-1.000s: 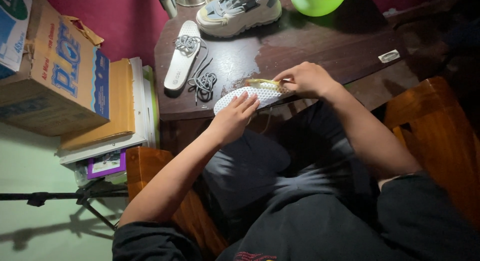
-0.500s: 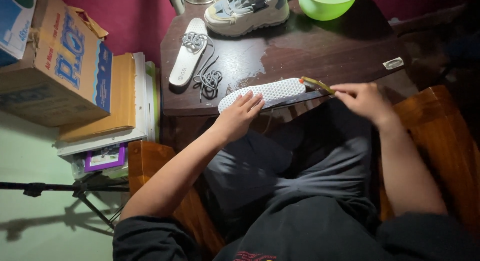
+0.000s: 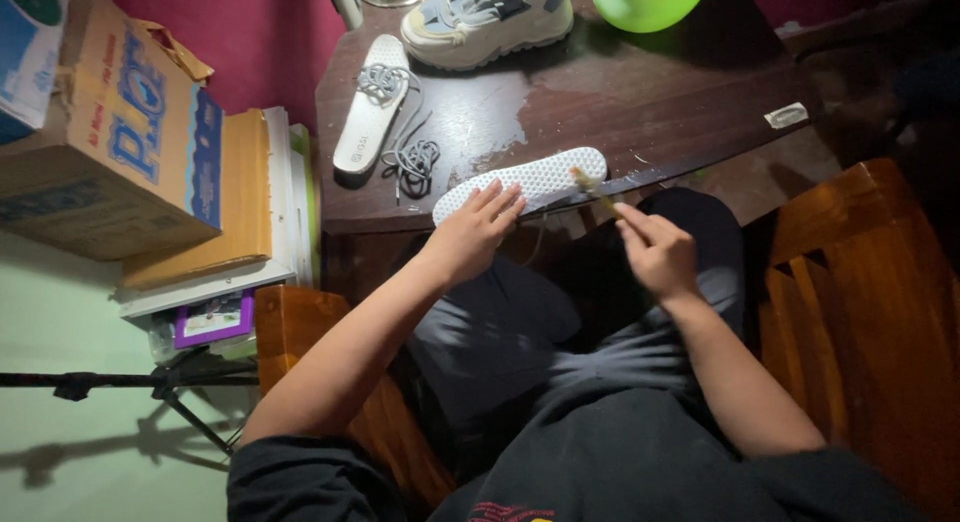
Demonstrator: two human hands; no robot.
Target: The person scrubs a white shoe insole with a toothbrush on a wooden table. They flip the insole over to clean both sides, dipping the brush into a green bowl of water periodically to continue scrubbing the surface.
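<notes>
While the head view looks down over the lap, the scene reads so:

Head view, insole: the white perforated insole [image 3: 525, 182] lies flat at the near edge of the dark counter [image 3: 680, 92], centre of the frame, long axis running left to right, slightly up toward the right.
Left hand: the left hand [image 3: 470, 237] presses fingertips on the insole's left end, flat and spread, pinning rather than gripping.
Right hand: the right hand [image 3: 655, 254] sits just below the insole's right end, fingers pinched on a small brush [image 3: 588, 185] whose tip meets that end.
Nearer hand: the left, already touching; the right reaches it only through the brush.
Upper frame: a second insole [image 3: 368, 107] with grey laces [image 3: 410, 160], a sneaker [image 3: 490, 20], a green bowl [image 3: 648, 0].
Left edge: cardboard boxes [image 3: 110, 142].
</notes>
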